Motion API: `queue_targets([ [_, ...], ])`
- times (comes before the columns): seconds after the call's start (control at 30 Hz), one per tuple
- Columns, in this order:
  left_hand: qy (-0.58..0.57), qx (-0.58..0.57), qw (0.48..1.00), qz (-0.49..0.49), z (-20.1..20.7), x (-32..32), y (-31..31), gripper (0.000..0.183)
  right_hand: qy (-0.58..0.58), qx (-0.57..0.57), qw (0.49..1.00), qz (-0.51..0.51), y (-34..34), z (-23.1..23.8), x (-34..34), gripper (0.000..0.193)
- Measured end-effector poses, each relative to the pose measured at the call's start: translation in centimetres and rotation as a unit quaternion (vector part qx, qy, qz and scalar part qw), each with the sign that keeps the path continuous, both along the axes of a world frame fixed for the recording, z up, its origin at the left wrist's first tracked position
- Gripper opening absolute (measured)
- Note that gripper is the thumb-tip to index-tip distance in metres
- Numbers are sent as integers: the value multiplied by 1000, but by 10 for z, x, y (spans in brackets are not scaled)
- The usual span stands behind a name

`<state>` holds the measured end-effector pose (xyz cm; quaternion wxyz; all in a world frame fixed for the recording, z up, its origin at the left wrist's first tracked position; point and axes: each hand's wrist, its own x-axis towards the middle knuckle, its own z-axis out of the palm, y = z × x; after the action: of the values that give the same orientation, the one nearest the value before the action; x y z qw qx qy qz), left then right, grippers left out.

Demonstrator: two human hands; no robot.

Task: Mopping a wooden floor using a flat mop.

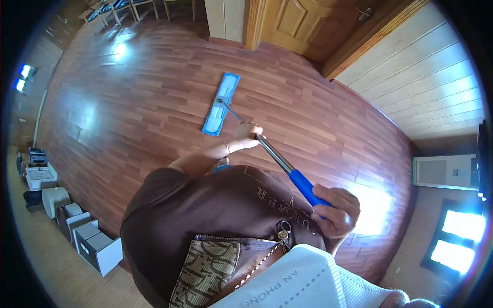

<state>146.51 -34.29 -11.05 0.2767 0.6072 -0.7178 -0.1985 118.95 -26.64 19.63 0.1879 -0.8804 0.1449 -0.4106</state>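
Note:
A flat mop with a blue-edged, pale blue head [221, 104] lies on the wooden floor ahead of me. Its metal pole [275, 154] slants back toward my right side and ends in a blue grip [304, 186]. My left hand [248, 134] is wrapped around the pole partway down, the arm stretched forward. The top of the blue grip sits in my right hand [336, 210], its fingers curled round it close to my chest. Part of a shoe [223, 163] shows beyond my brown shirt.
A brown wooden door [313, 25] stands at the far right beside a pale panelled wall [411, 66]. Chairs [120, 6] line the far left. Several boxy white and dark items [97, 246] stand along the left wall. A white cabinet [444, 172] is at the right.

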Motion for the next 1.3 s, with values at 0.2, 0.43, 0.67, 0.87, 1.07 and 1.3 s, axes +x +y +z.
queue_targets([
  [0.2, -33, -104, 973, -204, 34, -54, -14, 39, -52, -108, 978, -169, 60, 11, -5, 15],
  [0.43, -88, -67, 884, -455, 40, -121, -8, 9, -70, -279, 923, -255, 116, -8, -20, 30],
  [0.67, -69, -119, 919, -369, 28, -110, -8, 11, -72, -281, 897, -334, 124, -22, -11, 28],
  [0.87, -94, -117, 960, -236, -6, -75, -45, 12, -154, -154, 919, -330, 87, -65, 27, 21],
  [1.07, -52, -86, 988, -121, -9, 42, -106, 29, -74, -4, 969, -237, 8, -56, 98, 5],
  [1.3, 3, -63, 998, 14, -81, 175, -159, 11, 39, 133, 979, -149, -62, -99, 183, 16],
])
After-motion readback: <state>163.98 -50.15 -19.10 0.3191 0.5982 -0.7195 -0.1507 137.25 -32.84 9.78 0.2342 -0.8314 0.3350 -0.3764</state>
